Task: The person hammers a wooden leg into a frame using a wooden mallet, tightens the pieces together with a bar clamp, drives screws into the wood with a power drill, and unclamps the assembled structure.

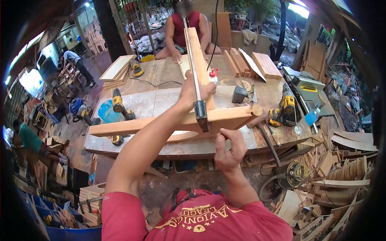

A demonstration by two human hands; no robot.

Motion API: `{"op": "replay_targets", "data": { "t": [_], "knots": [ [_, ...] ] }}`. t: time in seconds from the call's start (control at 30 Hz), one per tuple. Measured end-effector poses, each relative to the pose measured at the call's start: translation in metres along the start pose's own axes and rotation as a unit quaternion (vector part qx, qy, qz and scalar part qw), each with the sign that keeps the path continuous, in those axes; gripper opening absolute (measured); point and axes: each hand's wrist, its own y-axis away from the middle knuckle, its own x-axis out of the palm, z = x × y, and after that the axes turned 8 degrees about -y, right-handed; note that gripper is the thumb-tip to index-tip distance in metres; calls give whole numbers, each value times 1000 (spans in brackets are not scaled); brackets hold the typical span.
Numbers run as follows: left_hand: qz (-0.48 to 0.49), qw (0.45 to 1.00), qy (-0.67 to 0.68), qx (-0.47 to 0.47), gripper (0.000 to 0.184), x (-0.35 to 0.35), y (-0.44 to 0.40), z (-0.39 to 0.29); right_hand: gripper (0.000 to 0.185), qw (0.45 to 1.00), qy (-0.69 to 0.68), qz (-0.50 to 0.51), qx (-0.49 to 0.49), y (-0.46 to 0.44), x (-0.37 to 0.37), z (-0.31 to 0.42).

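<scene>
Fingers of the left hand (pixel 189 92) close around a long board (pixel 197 44), beside the bar of a clamp (pixel 192 56)
Right hand (pixel 231 150) sits half curled just below the clamp's black head (pixel 200 112), and whether it grips anything I cannot tell; the board meets a crosspiece (pixel 229 115) over the near side of the workbench (pixel 159 70), a white bottle (pixel 213 80) stands behind the left hand, and a person (pixel 173 30) sits across the bench

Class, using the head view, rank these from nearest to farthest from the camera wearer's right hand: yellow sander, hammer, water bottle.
From the right hand:
1. Hammer, just right.
2. Water bottle, farther right.
3. Yellow sander, left and farther back.
</scene>
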Motion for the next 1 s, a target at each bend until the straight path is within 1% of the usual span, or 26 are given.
{"op": "replay_targets", "data": {
  "t": [0.03, 0.1, 0.13, 0.2, 0.27, 0.3, 0.33, 0.4, 0.47, 0.5, 0.53, 0.57, 0.6, 0.63, 0.7, 0.73, 0.77, 0.8, 0.83, 0.9, 0.93, 1.0],
  "knots": [
    [1, 1000, 0, 4, 90, -2, -1, -2, 12, 999, 27, -14, -44, -13, -4, -1],
    [2, 1000, -16, -21, 90, -4, 4, -7, 13, 988, 78, -33, -127, -46, -8, -6],
    [24, 999, -2, -37, 88, -4, 3, -6, 13, 987, 91, 0, -136, -61, -8, -9],
    [46, 996, 45, 68, 88, 15, -13, 17, 13, 979, 106, 68, -161, -85, -2, -14],
    [72, 992, 83, 60, 86, 5, -5, 16, 14, 964, 189, 170, -83, -80, -1, -22],
    [45, 996, 70, 43, 78, 14, -6, 17, 15, 948, 221, 222, -54, -77, 4, -26],
    [20, 998, 57, 25, 72, 23, -6, 18, 16, 951, 214, 212, -67, -75, 7, -24],
    [-30, 998, -21, 41, 64, 35, -9, 36, 17, 955, 204, 199, -83, -71, 7, -24],
    [50, 995, -70, 57, 68, -16, 9, 16, 18, 959, 193, 182, -97, -64, 9, -25],
    [113, 987, -84, 76, 70, -58, 24, 9, 19, 962, 187, 170, -107, -60, 8, -23],
    [178, 974, -96, 98, 72, -93, 33, 15, 19, 955, 219, 171, -106, -55, 6, -23],
    [171, 968, -137, 125, 73, -123, 30, 34, 18, 948, 238, 168, -128, -52, 4, -25],
    [166, 959, -176, 150, 74, -154, 27, 56, 20, 946, 243, 175, -127, -47, 0, -30],
    [132, 966, -187, 119, 75, -192, 29, 75, 22, 943, 247, 183, -124, -41, -1, -34],
    [70, 974, -212, 47, 75, -270, 31, 115, 22, 956, 238, 142, -91, -41, 4, -21],
    [9, 967, -254, -6, 72, -304, 37, 136, 25, 958, 242, 141, -62, -34, -1, -27],
    [-43, 967, -248, -45, 71, -330, 26, 195, 28, 959, 246, 140, -34, -27, -5, -34],
    [-94, 944, -313, -40, 73, -364, 16, 257, 28, 967, 218, 134, 10, -19, -12, -46],
    [-149, 945, -281, -80, 71, -386, 19, 288, 29, 973, 188, 121, 50, -15, -8, -54],
    [-210, 906, -335, -151, 71, -434, 11, 421, 27, 964, 214, 132, 89, -26, 7, -24],
    [-200, 893, -355, -190, 74, -452, 11, 464, 27, 976, 177, 84, 91, -22, 11, -27],
    [-183, 857, -403, -263, 80, -463, 22, 536, 27, 971, 203, 118, 52, -32, 4, -33]
  ]
}}
